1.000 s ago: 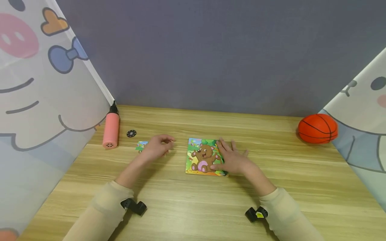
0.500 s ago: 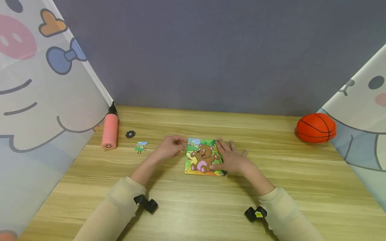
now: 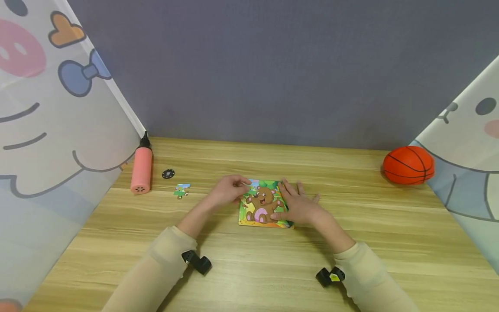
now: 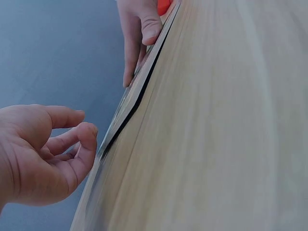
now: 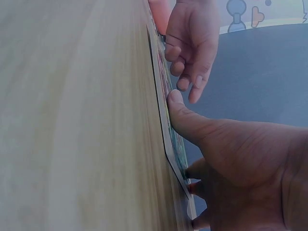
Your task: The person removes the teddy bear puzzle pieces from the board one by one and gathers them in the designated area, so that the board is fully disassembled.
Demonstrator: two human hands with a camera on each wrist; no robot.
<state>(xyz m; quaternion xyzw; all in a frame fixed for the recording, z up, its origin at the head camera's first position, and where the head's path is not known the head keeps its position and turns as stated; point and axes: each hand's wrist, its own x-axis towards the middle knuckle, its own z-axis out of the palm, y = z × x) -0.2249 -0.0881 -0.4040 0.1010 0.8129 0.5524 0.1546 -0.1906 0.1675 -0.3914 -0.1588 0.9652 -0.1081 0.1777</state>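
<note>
Pink and black, a bottle-shaped thing (image 3: pixel 141 171) lay by the desk's (image 3: pixel 249 264) far left corner, and an orange-red ball (image 3: pixel 409 165) sat by the far right one. The bear puzzle (image 3: pixel 262 209) lay flat around the middle of the desk, nearer the far edge than the near one, its sides roughly in line with the desk's edges. The right hand (image 3: pixel 302 207) rested on the puzzle's right side, fingers spread and released, thumb reaching in over the picture. The left hand (image 3: pixel 229 190) was over the puzzle's far left corner, its fingers loosely bent and released; no piece showed between them, and whether they touched the surface could not be told. Toward the desk's left edge lay a loose puzzle piece (image 3: pixel 181 189), with a black disc (image 3: pixel 168 173) just beyond it. The step in hand seemed to be work at that far left corner under a steadying right palm. To do it well, the right hand needed even, light weight, so that the puzzle would neither skid nor tip, and the left fingertips needed to meet the corner softly and level, since a sidelong push might have lifted neighbouring pieces.
</note>
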